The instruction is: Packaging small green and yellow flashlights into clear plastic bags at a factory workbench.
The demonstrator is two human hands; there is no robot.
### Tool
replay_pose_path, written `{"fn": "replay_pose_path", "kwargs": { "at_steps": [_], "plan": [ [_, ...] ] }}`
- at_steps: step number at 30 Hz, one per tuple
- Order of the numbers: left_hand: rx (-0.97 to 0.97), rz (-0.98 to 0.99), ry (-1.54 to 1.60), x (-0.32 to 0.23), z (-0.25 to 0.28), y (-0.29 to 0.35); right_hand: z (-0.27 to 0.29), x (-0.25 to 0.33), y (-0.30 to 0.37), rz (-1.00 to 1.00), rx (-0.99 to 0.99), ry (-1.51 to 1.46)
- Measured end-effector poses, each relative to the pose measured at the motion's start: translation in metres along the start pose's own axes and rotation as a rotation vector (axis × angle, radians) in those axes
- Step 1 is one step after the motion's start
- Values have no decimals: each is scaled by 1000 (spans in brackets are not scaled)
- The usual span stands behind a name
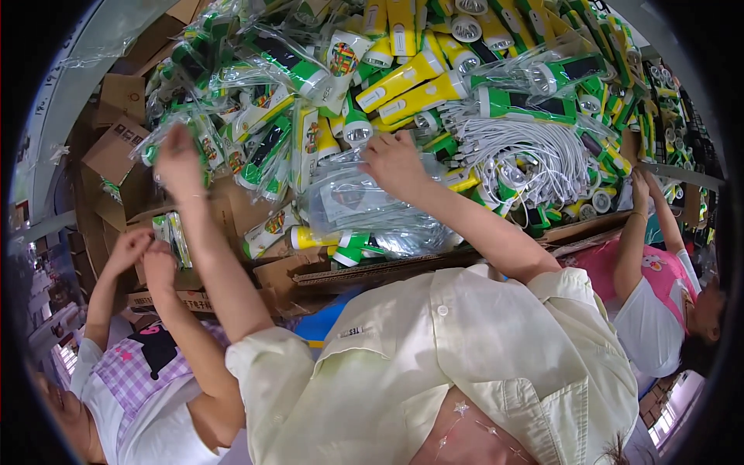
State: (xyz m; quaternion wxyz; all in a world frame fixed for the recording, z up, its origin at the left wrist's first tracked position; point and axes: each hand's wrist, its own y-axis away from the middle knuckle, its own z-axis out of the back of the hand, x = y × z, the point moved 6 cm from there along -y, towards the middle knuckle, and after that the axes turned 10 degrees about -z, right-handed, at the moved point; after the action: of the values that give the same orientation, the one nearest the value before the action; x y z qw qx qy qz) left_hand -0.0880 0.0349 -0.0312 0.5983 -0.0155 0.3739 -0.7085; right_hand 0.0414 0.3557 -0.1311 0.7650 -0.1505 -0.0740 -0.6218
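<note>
Right hand (397,164) curls over clear bags (353,203), left of white cables (542,159), grip unclear | Left hand (180,164), a blur beside bagged flashlights (267,151), hold can't be told | Risk: slippery stack, one uneven tug could scatter it!

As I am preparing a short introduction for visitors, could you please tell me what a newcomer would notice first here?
Probably the heap of yellow and green flashlights across the upper part of the view, many in clear plastic. Right of centre, a thick bundle of white cables stands out among them. Near the middle, the right hand is by the upper edge of some clear plastic bags; the left hand is a blur farther left.
</note>
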Motion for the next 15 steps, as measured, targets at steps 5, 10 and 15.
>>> {"fn": "replay_pose_path", "kwargs": {
  "at_steps": [5, 10, 15],
  "plan": [
    [642, -237, 418, -137, -85, 121, -19, 9, -7, 8, 284, -56],
    [781, -172, 231, -142, -112, 173, -18, 13, -12, -7, 219, 9],
    [800, -119, 154, -142, -113, 175, -39, 13, -16, -70, 497, 22]
  ]
}}
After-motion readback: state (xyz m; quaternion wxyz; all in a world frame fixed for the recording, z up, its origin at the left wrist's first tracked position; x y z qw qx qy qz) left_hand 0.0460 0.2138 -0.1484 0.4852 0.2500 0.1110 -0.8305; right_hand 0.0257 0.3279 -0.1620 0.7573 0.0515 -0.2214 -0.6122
